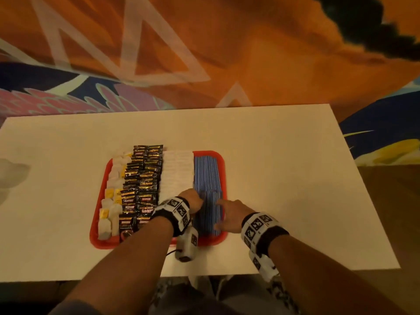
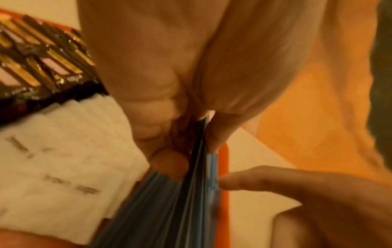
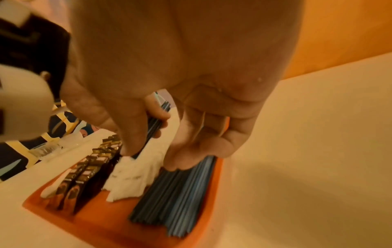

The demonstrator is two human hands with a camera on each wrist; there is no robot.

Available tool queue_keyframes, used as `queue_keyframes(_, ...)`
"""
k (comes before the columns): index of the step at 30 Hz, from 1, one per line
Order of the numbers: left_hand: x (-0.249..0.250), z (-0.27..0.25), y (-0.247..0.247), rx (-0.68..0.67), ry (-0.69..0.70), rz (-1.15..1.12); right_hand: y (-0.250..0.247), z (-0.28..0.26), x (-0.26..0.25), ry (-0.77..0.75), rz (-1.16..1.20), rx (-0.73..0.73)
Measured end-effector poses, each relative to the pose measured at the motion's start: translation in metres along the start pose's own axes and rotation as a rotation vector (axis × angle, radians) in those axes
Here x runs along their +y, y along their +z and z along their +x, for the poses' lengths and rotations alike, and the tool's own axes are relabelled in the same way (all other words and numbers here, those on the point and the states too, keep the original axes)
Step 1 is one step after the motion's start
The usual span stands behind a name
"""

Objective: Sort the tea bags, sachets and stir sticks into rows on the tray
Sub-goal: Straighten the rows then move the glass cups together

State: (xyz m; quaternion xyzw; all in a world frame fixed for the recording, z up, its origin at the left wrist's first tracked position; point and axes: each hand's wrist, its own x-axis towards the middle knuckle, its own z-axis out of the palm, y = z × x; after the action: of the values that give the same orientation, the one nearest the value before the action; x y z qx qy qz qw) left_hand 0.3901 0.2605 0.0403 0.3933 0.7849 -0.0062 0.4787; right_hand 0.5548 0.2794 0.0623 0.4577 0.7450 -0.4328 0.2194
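Blue stir sticks (image 1: 208, 178) are being squared into the rightmost row of the red tray (image 1: 221, 155) (other rows look filled): a bundle is pinched, seemingly, by the left hand (image 1: 193, 200), the straight-fingered right hand (image 1: 229, 214) pressing the row's side; lowering the bundle flush is judged next.

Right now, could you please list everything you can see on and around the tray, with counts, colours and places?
Red plastic tray: one, on the white table, near its front edge.
White rectangular table: one, against an orange patterned wall.
White and yellow tea bags: many, tray's leftmost row.
Black and gold sachets: many, two columns, next row right.
White paper sachets: many, third row.
Blue striped stir sticks: many, rightmost row.
Clear object: one, table's left edge, too blurred to identify.
Left hand: pinches a bundle of blue sticks in its grip.
Right hand: fingers straight, resting on the stick row's right side.
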Motion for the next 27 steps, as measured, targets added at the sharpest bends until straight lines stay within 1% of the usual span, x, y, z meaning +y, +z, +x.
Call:
queue_keyframes(3, -0.002, 0.008, 0.01, 0.012, -0.043, 0.234, 0.005, 0.003, 0.017, 0.037, 0.033, 0.016)
queue_keyframes(5, -0.003, 0.013, 0.015, 0.042, -0.074, 0.294, 0.006, 0.005, 0.025, 0.047, 0.035, 0.023)
queue_keyframes(8, -0.005, 0.019, 0.02, 0.073, -0.122, 0.309, 0.008, 0.01, 0.034, 0.054, 0.038, 0.021)
queue_keyframes(14, -0.009, 0.018, 0.025, 0.182, -0.177, 0.287, 0.014, 0.021, 0.042, 0.063, 0.103, 0.03)
queue_keyframes(19, -0.013, 0.014, 0.024, 0.267, -0.173, 0.237, 0.016, 0.027, 0.044, 0.067, 0.171, 0.078)
queue_keyframes(23, -0.023, 0.01, 0.02, 0.321, -0.171, 0.098, 0.018, 0.03, 0.043, 0.08, 0.226, 0.13)
queue_keyframes(27, -0.052, 0.004, 0.006, 0.37, -0.123, -0.067, 0.021, 0.03, 0.044, 0.128, 0.297, 0.204)
